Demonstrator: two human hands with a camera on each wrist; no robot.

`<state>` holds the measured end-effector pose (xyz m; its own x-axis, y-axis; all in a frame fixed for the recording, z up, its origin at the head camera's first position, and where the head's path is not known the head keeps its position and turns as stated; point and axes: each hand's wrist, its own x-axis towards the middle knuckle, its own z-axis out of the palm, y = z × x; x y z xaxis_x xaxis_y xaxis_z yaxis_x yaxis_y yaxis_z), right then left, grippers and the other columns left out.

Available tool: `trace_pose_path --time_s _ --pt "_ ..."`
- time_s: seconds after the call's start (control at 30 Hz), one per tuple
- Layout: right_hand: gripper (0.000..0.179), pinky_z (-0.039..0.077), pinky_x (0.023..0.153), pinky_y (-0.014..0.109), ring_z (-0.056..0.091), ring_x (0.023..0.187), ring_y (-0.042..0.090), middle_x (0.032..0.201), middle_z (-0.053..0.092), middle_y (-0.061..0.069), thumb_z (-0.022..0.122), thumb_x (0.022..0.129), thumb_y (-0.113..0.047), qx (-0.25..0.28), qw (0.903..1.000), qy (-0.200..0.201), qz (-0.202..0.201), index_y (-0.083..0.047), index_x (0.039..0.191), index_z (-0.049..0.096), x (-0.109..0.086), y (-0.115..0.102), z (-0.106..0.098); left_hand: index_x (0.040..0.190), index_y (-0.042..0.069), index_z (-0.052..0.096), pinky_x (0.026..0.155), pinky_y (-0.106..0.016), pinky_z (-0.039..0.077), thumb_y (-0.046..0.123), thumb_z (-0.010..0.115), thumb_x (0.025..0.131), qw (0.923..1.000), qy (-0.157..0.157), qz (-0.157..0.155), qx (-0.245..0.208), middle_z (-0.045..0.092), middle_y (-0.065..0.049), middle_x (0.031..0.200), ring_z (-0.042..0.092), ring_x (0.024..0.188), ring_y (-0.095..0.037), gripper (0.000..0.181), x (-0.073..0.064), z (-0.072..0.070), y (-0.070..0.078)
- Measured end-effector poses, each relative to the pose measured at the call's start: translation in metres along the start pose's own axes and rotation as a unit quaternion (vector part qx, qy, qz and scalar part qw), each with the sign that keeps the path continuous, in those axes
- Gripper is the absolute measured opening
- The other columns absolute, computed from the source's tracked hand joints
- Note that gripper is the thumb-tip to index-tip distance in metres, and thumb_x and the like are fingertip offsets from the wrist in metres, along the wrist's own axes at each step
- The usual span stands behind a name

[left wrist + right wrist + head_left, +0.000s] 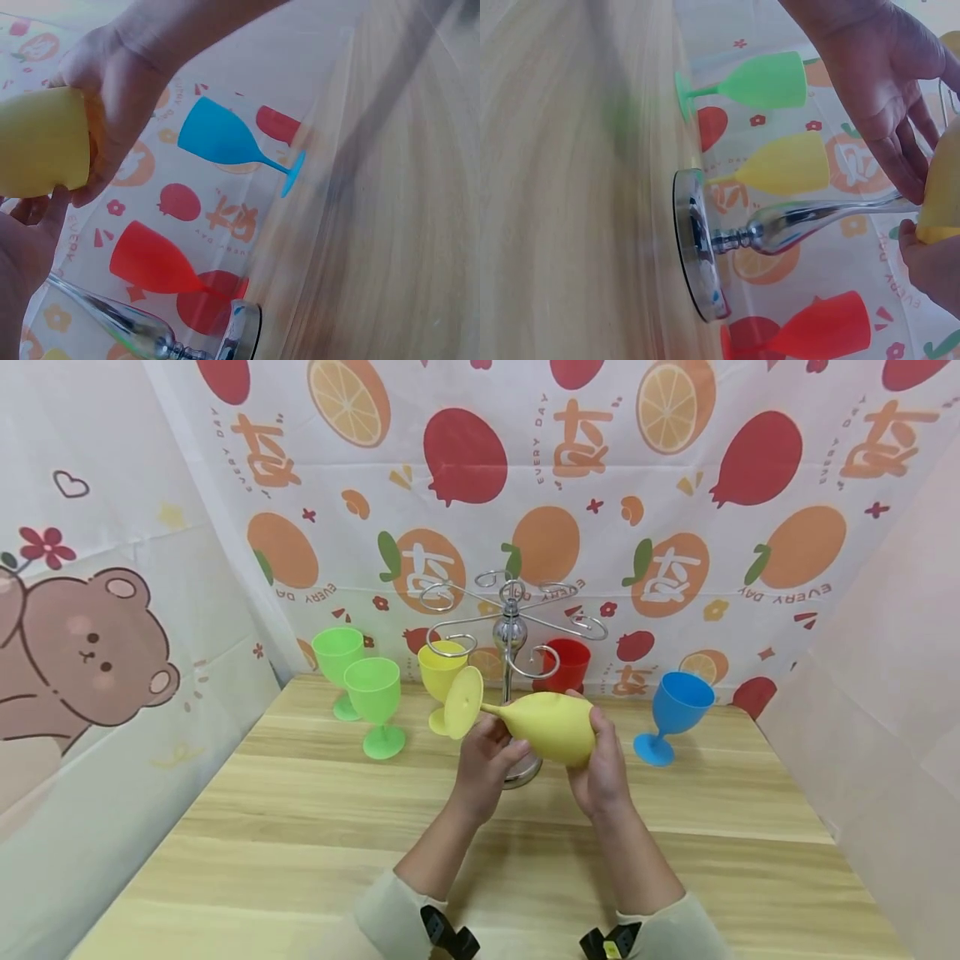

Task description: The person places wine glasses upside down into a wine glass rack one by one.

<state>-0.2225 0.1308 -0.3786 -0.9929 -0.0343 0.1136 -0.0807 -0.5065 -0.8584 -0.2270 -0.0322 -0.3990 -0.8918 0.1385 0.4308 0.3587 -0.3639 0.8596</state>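
Yellow cup (553,725): plain, matte, tipped sideways. L grip (483,770) & R grip (604,770) both holding it. Metal stand (511,633) behind, part. hidden; blue cup (681,702) R.

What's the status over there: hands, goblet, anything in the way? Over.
Left fingers and right fingers holding yellow goblet. Goblet sideways, raised above table. Silver rack behind it, possibly in the way.

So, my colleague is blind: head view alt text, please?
A left hand and right hand hold a yellow goblet sideways before a silver rack. Two green goblets, another yellow goblet, a red goblet and a blue goblet stand on the table.
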Motion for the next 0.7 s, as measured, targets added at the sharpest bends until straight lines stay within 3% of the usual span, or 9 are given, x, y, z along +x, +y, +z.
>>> trace_pose_path --time_s 0.3,0.7 --pt "0.046 0.052 0.097 0.031 0.045 0.129 0.026 0.141 0.044 0.005 0.043 0.1 -0.031 0.018 0.9996 -0.019 -0.011 -0.016 0.143 0.044 -0.003 0.009 -0.002 0.137 -0.007 0.046 0.089 -0.025 0.054 0.005 0.06 0.085 0.9982 -0.012 -0.004 -0.058 0.059 -0.003 0.124 0.061 0.108 -0.014 0.055 -0.009 -0.001 0.002" --pt "0.047 0.056 0.09 0.031 0.051 0.122 0.022 0.138 0.05 0.003 0.043 0.093 -0.019 0.02 0.9966 -0.07 -0.038 -0.017 0.14 0.048 -0.003 0.008 -0.008 0.142 -0.003 0.041 0.083 -0.031 0.056 0.012 0.055 0.082 0.9958 -0.034 -0.024 -0.081 0.058 -0.002 0.123 0.06 0.102 -0.014 0.064 -0.011 0.001 0.009"
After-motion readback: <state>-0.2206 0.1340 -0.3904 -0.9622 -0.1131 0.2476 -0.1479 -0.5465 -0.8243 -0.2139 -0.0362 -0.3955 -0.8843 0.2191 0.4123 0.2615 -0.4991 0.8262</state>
